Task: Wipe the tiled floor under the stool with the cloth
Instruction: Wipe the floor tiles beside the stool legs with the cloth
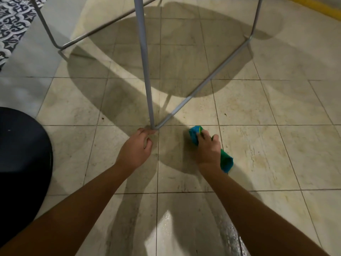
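Cloth down on tiled floor (258, 137) by stool leg (145, 71).
R hand (208, 148) clenched on cloth (226, 161), long axis upper-left to lower-right; L hand (136, 148) loosely curled, empty, fingertips at leg base.

No text, label, brand, number or sign can be read anywhere in the view. The cloth (195, 134) bunched in the right hand's grip shows only plain blue and green with a thin yellow-green streak. The patterned rug (13, 24), far up and left of both hands, carries only ornament, no letters.
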### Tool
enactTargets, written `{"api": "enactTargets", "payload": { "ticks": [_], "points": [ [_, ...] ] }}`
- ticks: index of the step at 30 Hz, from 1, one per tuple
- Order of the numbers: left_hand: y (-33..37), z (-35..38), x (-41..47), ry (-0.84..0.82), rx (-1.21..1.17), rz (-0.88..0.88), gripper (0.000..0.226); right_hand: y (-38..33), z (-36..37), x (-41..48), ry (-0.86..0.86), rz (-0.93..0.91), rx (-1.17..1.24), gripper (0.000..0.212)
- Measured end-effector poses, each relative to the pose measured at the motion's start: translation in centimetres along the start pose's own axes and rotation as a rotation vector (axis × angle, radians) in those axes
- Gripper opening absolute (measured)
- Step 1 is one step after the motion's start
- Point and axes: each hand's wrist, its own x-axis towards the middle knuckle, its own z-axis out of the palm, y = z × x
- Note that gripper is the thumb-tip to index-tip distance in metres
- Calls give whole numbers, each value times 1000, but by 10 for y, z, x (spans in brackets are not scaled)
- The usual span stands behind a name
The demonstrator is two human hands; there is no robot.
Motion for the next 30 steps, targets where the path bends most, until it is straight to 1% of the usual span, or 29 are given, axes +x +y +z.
{"api": "enactTargets", "payload": {
  "ticks": [2, 4, 7, 9, 12, 14, 18, 20, 23, 25, 28, 30],
  "points": [
    [-2, 0, 1, 0, 1, -2, 35, -14, -4, -20, -69, -72, -49, 72],
    [-4, 1, 2, 4, 8, -9, 35, -31, -6, -32, -103, -174, -35, 78],
    [-6, 2, 1, 10, 8, -26, 35, -43, -9, -17, -92, -241, 7, 75],
    [-9, 4, 0, 13, 8, -29, 35, -42, -10, 2, -42, -235, 78, 64],
    [-14, 4, -1, 15, 18, -28, 34, -28, -10, 26, 86, -187, 173, 43],
    [-18, 3, -3, 7, 26, -26, 33, -15, -12, 34, 163, -114, 202, 37],
    [-23, -2, -4, 19, 29, -36, 32, 0, -9, 24, 146, -33, 166, 41],
    [-24, -5, -2, 27, 42, -38, 33, -4, -10, 9, 81, 17, 169, 45],
    [-28, -11, -2, 38, 47, -54, 33, -21, -10, -23, -51, -17, 109, 70],
    [-31, -14, -2, 49, 49, -59, 33, -39, -7, -44, -60, -94, 114, 67],
    [-34, -19, -3, 73, 52, -75, 33, -70, 1, -58, -16, -186, 152, 54],
    [-36, -24, -5, 96, 38, -87, 33, -93, 5, -61, 24, -221, 142, 52]
  ]
}}
